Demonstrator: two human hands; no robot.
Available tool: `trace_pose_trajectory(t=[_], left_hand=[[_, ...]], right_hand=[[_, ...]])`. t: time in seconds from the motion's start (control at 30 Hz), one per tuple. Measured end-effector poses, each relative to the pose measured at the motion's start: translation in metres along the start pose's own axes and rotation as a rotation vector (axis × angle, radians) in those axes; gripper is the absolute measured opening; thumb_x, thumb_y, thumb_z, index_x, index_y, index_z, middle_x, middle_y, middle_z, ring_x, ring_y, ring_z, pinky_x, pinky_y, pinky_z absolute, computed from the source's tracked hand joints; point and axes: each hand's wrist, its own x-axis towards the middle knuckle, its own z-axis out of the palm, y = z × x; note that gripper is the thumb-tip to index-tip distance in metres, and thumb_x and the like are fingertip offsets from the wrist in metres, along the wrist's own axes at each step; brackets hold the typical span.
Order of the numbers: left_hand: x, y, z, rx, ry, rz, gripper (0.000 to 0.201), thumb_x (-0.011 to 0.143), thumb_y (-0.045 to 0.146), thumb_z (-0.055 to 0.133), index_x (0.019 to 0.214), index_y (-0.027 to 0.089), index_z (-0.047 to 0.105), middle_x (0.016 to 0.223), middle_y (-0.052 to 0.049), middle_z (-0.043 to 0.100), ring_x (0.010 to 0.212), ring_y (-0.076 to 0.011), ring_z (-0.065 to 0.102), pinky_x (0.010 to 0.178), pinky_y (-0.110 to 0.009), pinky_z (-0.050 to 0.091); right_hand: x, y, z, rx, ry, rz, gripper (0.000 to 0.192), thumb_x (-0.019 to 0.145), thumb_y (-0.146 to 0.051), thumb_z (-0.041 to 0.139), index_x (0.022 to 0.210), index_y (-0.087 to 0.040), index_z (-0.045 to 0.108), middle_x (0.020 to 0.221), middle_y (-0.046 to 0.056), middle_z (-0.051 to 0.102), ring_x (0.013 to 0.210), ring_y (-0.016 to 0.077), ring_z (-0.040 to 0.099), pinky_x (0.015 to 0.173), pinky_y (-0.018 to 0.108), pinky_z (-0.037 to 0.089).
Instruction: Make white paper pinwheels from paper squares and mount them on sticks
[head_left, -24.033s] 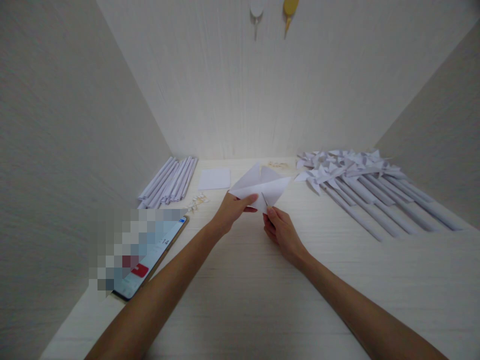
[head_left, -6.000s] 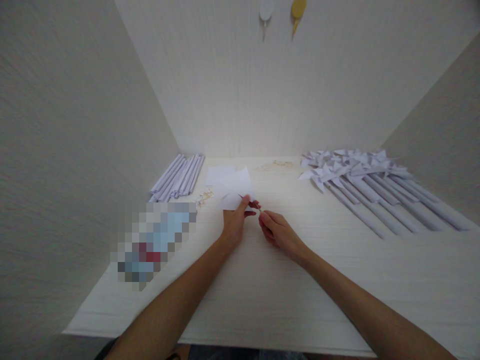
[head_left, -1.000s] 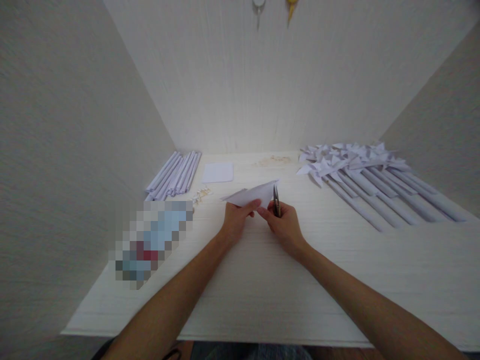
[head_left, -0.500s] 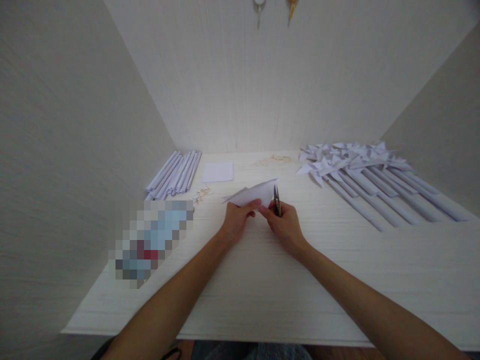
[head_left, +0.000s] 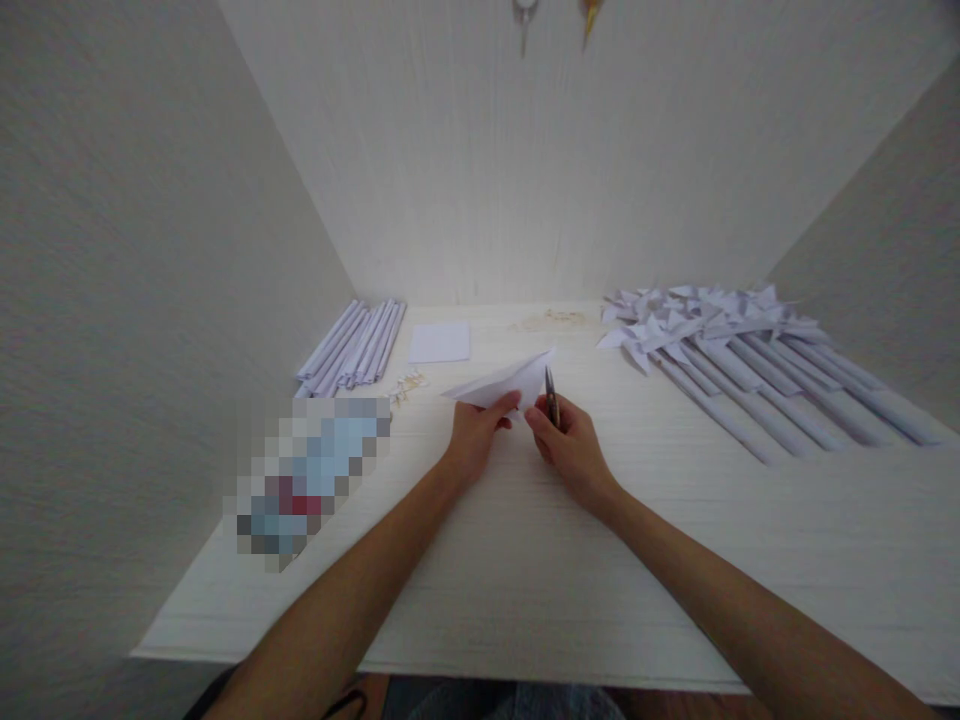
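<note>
We hold a folded white paper (head_left: pixel 504 383) just above the table (head_left: pixel 525 560), in the middle, in front of us. Our left hand (head_left: pixel 474 440) pinches its near edge tight. Our right hand (head_left: pixel 571 446) is closed around small scissors (head_left: pixel 551 396), with the blades right beside the paper's right side. We cannot tell if a cut is made yet. On the right lies a big pile of finished pinwheels (head_left: pixel 742 350) on paper sticks, so lots are done. On the left wait plain rolled sticks (head_left: pixel 352 346) and a flat paper square (head_left: pixel 439 342), so more are left to make.
</note>
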Motion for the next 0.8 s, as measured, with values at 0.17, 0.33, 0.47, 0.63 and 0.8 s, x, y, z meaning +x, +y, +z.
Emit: trace_pose_trajectory(t=[0.17,0.33,0.47,0.63,0.8], left_hand=[[0.0072,0.0026,-0.0035,-0.093,0.175,0.054,0.023,0.049,0.025,0.070,0.066,0.014,0.059,0.062,0.001,0.061,0.056,-0.0084,0.054,0.052,-0.021,0.042],[0.0074,0.0055,-0.0029,-0.185,0.182,0.051,0.020,0.052,0.022,0.067,0.067,0.013,0.058,0.061,0.001,0.061,0.055,-0.0098,0.058,0.055,-0.023,0.045],[0.0054,0.0066,-0.0014,-0.199,0.157,0.041,0.018,0.056,0.020,0.065,0.070,0.012,0.058,0.062,-0.001,0.063,0.057,-0.0116,0.061,0.055,-0.023,0.046],[0.0047,0.0065,-0.0012,-0.179,0.135,0.029,0.018,0.058,0.022,0.065,0.071,0.011,0.058,0.060,-0.002,0.063,0.054,-0.0121,0.061,0.051,-0.022,0.046],[0.0036,0.0048,-0.0007,-0.167,0.119,0.025,0.019,0.058,0.022,0.066,0.070,0.010,0.058,0.058,-0.001,0.062,0.051,-0.0120,0.060,0.049,-0.023,0.046]], right_hand=[[-0.0047,-0.0057,0.0042,0.200,-0.191,0.080,0.033,0.075,-0.052,0.042,0.079,-0.019,0.046,0.051,-0.009,0.031,0.036,0.0043,0.028,0.034,0.020,0.018],[-0.0086,-0.0055,0.0066,0.187,-0.248,0.163,0.029,0.074,-0.048,0.044,0.075,-0.019,0.045,0.048,-0.010,0.034,0.034,0.0036,0.027,0.033,0.019,0.018],[-0.0097,-0.0043,0.0082,0.129,-0.258,0.204,0.030,0.074,-0.048,0.043,0.071,-0.018,0.044,0.043,-0.010,0.035,0.032,0.0035,0.027,0.031,0.018,0.016],[-0.0100,-0.0038,0.0092,0.101,-0.268,0.200,0.030,0.074,-0.047,0.043,0.067,-0.018,0.044,0.040,-0.010,0.033,0.030,0.0030,0.025,0.030,0.018,0.014],[-0.0089,-0.0042,0.0098,0.114,-0.249,0.224,0.029,0.074,-0.045,0.044,0.065,-0.018,0.043,0.038,-0.011,0.032,0.029,0.0026,0.023,0.029,0.017,0.013]])
